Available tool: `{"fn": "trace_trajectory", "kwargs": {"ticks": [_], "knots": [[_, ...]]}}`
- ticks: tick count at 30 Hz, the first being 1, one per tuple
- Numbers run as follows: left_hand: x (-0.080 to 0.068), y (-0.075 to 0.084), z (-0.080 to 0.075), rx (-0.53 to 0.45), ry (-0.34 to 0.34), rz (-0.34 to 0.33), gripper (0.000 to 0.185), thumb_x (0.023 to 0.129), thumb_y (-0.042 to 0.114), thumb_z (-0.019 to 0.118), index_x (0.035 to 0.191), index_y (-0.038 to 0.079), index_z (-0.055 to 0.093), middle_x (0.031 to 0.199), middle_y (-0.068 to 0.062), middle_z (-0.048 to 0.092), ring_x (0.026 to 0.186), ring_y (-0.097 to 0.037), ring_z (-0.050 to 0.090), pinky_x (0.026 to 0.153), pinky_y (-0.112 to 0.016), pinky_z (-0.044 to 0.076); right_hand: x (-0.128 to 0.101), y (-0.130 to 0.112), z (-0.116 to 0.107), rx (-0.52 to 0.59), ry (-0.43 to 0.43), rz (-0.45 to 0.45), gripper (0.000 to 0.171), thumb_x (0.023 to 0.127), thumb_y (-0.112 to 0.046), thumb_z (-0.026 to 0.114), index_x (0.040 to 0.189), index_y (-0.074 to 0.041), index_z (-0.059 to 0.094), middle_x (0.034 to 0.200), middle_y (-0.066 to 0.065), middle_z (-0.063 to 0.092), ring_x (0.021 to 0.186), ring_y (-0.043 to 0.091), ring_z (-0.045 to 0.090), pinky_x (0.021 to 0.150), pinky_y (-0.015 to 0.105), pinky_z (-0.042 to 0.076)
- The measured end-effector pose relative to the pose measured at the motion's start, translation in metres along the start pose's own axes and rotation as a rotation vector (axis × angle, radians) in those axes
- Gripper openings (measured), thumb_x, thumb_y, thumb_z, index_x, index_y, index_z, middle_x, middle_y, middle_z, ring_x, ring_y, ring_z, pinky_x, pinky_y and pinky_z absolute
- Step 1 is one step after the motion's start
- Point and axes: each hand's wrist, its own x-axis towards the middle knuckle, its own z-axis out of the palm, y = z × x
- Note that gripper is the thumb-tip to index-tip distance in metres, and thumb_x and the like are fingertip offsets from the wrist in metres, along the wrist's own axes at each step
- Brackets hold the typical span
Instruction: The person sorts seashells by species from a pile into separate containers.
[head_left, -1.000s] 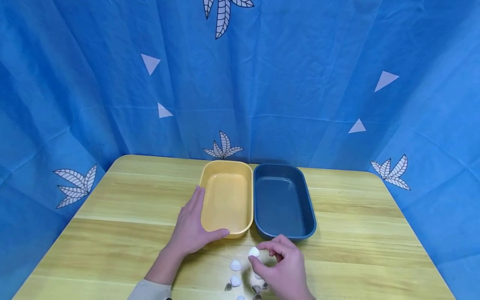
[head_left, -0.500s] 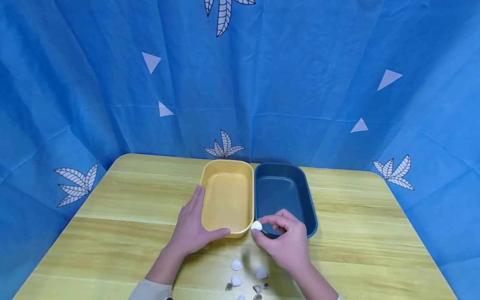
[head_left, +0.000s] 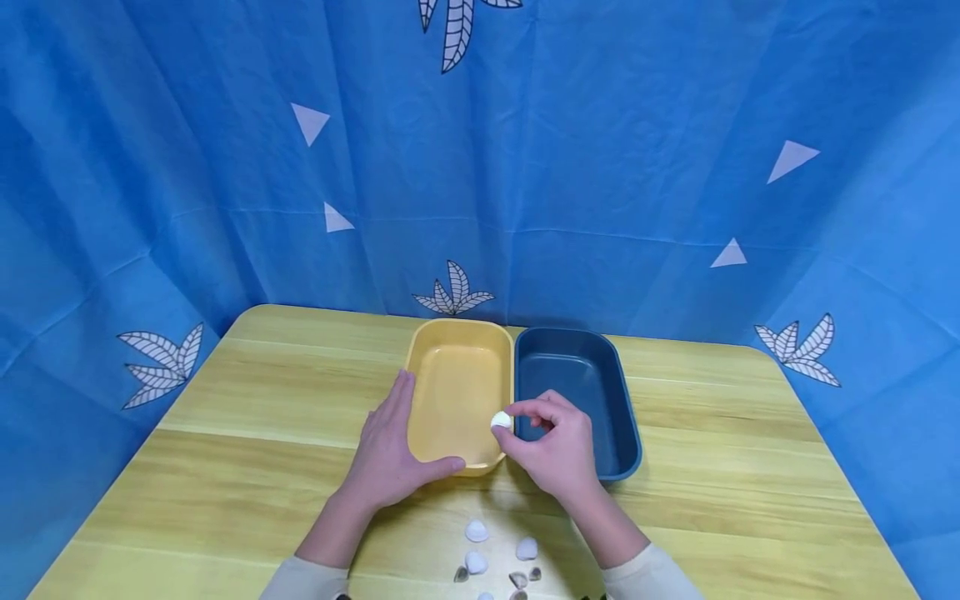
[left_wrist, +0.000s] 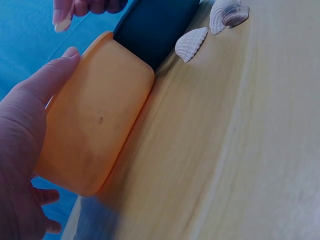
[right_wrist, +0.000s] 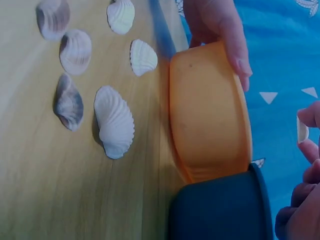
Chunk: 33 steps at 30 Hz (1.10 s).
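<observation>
A white seashell [head_left: 501, 419] is pinched between thumb and index finger of my right hand [head_left: 553, 442]. It is held above the right rim of the yellow tub [head_left: 459, 383], near the tub's inner side. My left hand [head_left: 386, 458] lies against the tub's left front corner, fingers straight along the side and thumb [left_wrist: 60, 70] at the front rim. Right beside the yellow tub stands a dark blue tub [head_left: 577, 375], partly covered by my right hand. The visible floor of the yellow tub is bare.
Several white shells [head_left: 527, 548] and small brown shells [head_left: 518, 579] lie on the wooden table [head_left: 735, 467] in front of the tubs. Some are cut off by the head view's lower edge. A blue curtain [head_left: 600, 167] hangs behind the table.
My right hand has lifted the white seashell from the near shells, moving forward and then slightly left to the yellow tub's right rim. The left hand stays at its corner.
</observation>
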Motion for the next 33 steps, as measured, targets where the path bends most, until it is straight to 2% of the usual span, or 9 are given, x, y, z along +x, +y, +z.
{"fn": "trace_trajectory", "kwargs": {"ticks": [5, 9, 19, 33], "knots": [[0.0, 0.001, 0.0, -0.005, -0.01, -0.002, 0.138, 0.062, 0.072, 0.082, 0.162, 0.011, 0.009, 0.166, -0.008, 0.009, 0.147, -0.035, 0.019, 0.114, -0.06, 0.017, 0.003, 0.004, 0.005, -0.004, -0.041, 0.06, 0.02, 0.069, -0.015, 0.093, 0.084, -0.017, 0.079, 0.071, 0.005, 0.058, 0.069, 0.025, 0.054, 0.055, 0.027, 0.044], [0.0, 0.001, -0.001, -0.007, -0.011, 0.002, 0.137, 0.062, 0.071, 0.082, 0.162, 0.01, 0.009, 0.166, -0.008, 0.009, 0.147, -0.035, 0.02, 0.114, -0.06, 0.018, 0.006, 0.005, 0.01, 0.004, -0.067, 0.099, 0.019, 0.071, -0.017, 0.092, 0.085, -0.018, 0.08, 0.072, 0.008, 0.059, 0.071, 0.032, 0.054, 0.057, 0.027, 0.043], [0.001, -0.001, 0.0, 0.004, 0.003, 0.006, 0.138, 0.062, 0.071, 0.082, 0.162, 0.01, 0.009, 0.166, -0.009, 0.01, 0.147, -0.036, 0.021, 0.113, -0.062, 0.017, 0.008, 0.007, 0.022, 0.021, -0.073, 0.066, 0.019, 0.069, -0.018, 0.093, 0.082, -0.019, 0.079, 0.069, 0.007, 0.055, 0.066, 0.025, 0.052, 0.054, 0.025, 0.04], [0.001, -0.001, 0.001, 0.009, -0.002, 0.005, 0.137, 0.062, 0.07, 0.083, 0.162, 0.011, 0.008, 0.166, -0.008, 0.009, 0.147, -0.036, 0.021, 0.114, -0.061, 0.018, 0.007, 0.01, 0.023, 0.014, -0.106, 0.095, 0.018, 0.07, -0.019, 0.092, 0.082, -0.019, 0.08, 0.069, 0.004, 0.053, 0.064, 0.02, 0.05, 0.053, 0.026, 0.04]]}}
